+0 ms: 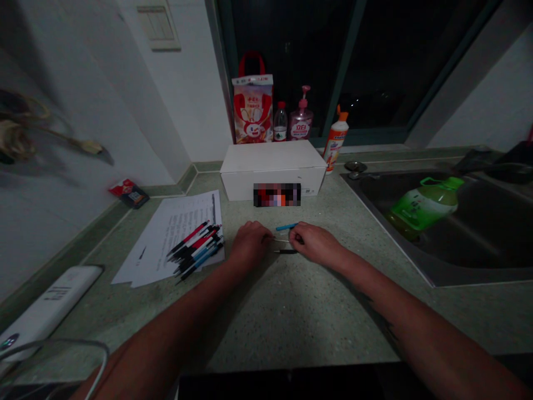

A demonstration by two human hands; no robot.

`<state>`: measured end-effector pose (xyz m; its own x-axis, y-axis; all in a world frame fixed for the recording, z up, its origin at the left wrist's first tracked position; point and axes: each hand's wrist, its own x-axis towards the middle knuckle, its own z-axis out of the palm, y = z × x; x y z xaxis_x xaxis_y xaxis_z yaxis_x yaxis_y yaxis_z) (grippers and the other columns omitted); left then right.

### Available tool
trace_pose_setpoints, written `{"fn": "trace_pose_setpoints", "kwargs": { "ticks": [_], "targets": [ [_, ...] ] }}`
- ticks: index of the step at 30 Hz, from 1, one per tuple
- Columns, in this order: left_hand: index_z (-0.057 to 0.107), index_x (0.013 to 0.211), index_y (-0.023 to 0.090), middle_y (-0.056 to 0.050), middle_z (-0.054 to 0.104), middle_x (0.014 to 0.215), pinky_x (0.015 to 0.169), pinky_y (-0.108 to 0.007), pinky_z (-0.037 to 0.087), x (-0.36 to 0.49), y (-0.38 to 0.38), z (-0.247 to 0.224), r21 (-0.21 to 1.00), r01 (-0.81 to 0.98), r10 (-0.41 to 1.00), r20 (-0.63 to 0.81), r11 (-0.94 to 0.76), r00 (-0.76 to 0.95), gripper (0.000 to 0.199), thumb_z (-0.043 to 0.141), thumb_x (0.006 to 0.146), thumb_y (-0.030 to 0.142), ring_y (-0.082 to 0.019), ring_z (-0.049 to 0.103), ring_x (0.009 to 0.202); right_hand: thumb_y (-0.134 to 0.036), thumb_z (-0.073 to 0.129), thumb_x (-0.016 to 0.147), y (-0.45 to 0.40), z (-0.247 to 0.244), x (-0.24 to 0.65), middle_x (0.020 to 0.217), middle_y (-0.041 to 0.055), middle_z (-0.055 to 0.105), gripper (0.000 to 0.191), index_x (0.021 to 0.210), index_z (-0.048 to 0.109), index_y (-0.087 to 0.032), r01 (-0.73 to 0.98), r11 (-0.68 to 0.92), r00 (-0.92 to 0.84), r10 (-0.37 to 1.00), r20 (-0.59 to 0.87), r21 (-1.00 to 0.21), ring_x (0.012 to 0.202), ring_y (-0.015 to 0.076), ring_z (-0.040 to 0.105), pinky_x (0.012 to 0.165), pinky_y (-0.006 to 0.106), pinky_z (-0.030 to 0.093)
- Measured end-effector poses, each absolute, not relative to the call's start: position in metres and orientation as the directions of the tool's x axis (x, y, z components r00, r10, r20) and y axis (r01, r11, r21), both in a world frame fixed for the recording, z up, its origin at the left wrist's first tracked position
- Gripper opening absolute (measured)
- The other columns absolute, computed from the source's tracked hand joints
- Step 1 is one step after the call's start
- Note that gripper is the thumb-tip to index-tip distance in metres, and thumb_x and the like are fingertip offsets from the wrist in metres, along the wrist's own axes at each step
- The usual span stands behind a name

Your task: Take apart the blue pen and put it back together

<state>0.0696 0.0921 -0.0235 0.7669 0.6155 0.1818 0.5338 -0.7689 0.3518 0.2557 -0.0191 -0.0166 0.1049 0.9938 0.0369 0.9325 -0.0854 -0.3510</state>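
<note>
Over the middle of the green speckled counter (pixel 291 322), my left hand (pixel 251 244) and my right hand (pixel 314 241) face each other, fingers closed. A thin pale stick-like piece (pixel 282 240) spans the gap between them, its ends in my fingertips. Just beyond it a blue pen (pixel 286 226) lies with one end by my right hand. A dark pen (pixel 285 251) rests on the near side, partly under my right hand. To the left, several red, black and blue pens (pixel 197 249) are piled on printed paper sheets (pixel 154 239).
Behind the hands stands a white box (pixel 272 158), with a bag (pixel 253 111) and bottles (pixel 300 119) behind it. At the right is a sink (pixel 420 261) holding a green jug (pixel 427 205). A white power strip (pixel 50 308) lies at the left.
</note>
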Motion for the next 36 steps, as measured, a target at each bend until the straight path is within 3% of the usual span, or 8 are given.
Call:
{"fn": "trace_pose_setpoints", "kwargs": {
  "ticks": [5, 11, 25, 28, 31, 33, 36],
  "targets": [
    [0.075, 0.110, 0.019, -0.008, 0.070, 0.109, 0.095, -0.040, 0.046, 0.070, 0.093, -0.024, 0.358, 0.537, 0.627, 0.211, -0.763, 0.750, 0.022, 0.066, 0.092, 0.014, -0.027, 0.059, 0.108, -0.015, 0.060, 0.094, -0.020, -0.014, 0.255, 0.092, 0.0043, 0.064, 0.010, 0.089, 0.069, -0.017, 0.937, -0.092, 0.106, 0.994, 0.022, -0.337, 0.077, 0.0155, 0.058, 0.067, 0.027, 0.034],
    [0.076, 0.091, 0.019, -0.008, 0.069, 0.098, 0.088, -0.039, 0.046, 0.071, 0.095, -0.026, 0.316, 0.555, 0.622, 0.173, -0.769, 0.764, 0.013, 0.063, 0.093, 0.015, -0.026, 0.059, 0.100, -0.013, 0.060, 0.092, -0.020, -0.012, 0.257, 0.091, 0.0049, 0.063, 0.010, 0.087, 0.067, -0.017, 0.940, -0.083, 0.096, 0.995, 0.023, -0.330, 0.077, 0.0161, 0.057, 0.067, 0.028, 0.034],
    [0.074, 0.091, 0.019, -0.007, 0.068, 0.095, 0.084, -0.037, 0.046, 0.072, 0.083, -0.029, 0.335, 0.506, 0.585, 0.202, -0.795, 0.786, 0.013, 0.062, 0.094, 0.017, -0.025, 0.059, 0.096, -0.021, 0.062, 0.099, -0.016, -0.019, 0.245, 0.097, 0.0043, 0.065, 0.009, 0.095, 0.069, -0.018, 0.950, -0.037, 0.061, 0.996, 0.068, -0.310, 0.081, 0.0166, 0.061, 0.068, 0.027, 0.038],
    [0.074, 0.102, 0.019, -0.007, 0.069, 0.101, 0.090, -0.037, 0.045, 0.072, 0.082, -0.026, 0.348, 0.489, 0.577, 0.222, -0.800, 0.786, 0.013, 0.063, 0.094, 0.018, -0.025, 0.058, 0.100, -0.024, 0.061, 0.102, -0.014, -0.018, 0.250, 0.104, 0.0055, 0.066, 0.011, 0.103, 0.070, -0.019, 0.943, -0.038, 0.098, 0.981, 0.167, -0.330, 0.092, 0.0185, 0.063, 0.075, 0.028, 0.043],
    [0.071, 0.119, 0.022, -0.007, 0.069, 0.111, 0.094, -0.039, 0.043, 0.075, 0.082, -0.024, 0.296, 0.449, 0.521, 0.239, -0.843, 0.820, 0.026, 0.060, 0.096, 0.017, -0.025, 0.056, 0.106, -0.022, 0.058, 0.104, -0.012, -0.019, 0.256, 0.121, 0.0086, 0.065, 0.023, 0.124, 0.068, -0.020, 0.957, 0.010, 0.082, 0.950, 0.302, -0.291, 0.112, 0.0226, 0.058, 0.092, 0.032, 0.045],
    [0.070, 0.123, 0.024, -0.006, 0.068, 0.114, 0.092, -0.039, 0.043, 0.076, 0.082, -0.025, 0.234, 0.429, 0.478, 0.231, -0.873, 0.847, 0.028, 0.057, 0.098, 0.018, -0.026, 0.055, 0.106, -0.020, 0.058, 0.103, -0.009, -0.021, 0.257, 0.128, 0.0096, 0.064, 0.029, 0.131, 0.067, -0.020, 0.972, 0.032, 0.040, 0.954, 0.299, -0.231, 0.119, 0.0251, 0.055, 0.099, 0.036, 0.043],
    [0.070, 0.123, 0.026, -0.006, 0.068, 0.114, 0.087, -0.039, 0.043, 0.077, 0.082, -0.027, 0.175, 0.420, 0.452, 0.223, -0.890, 0.864, 0.029, 0.055, 0.100, 0.020, -0.026, 0.055, 0.104, -0.020, 0.061, 0.101, -0.007, -0.024, 0.258, 0.125, 0.0091, 0.067, 0.026, 0.126, 0.071, -0.019, 0.986, 0.022, 0.014, 0.976, 0.217, -0.165, 0.116, 0.0271, 0.056, 0.098, 0.039, 0.044]
  ]
}}
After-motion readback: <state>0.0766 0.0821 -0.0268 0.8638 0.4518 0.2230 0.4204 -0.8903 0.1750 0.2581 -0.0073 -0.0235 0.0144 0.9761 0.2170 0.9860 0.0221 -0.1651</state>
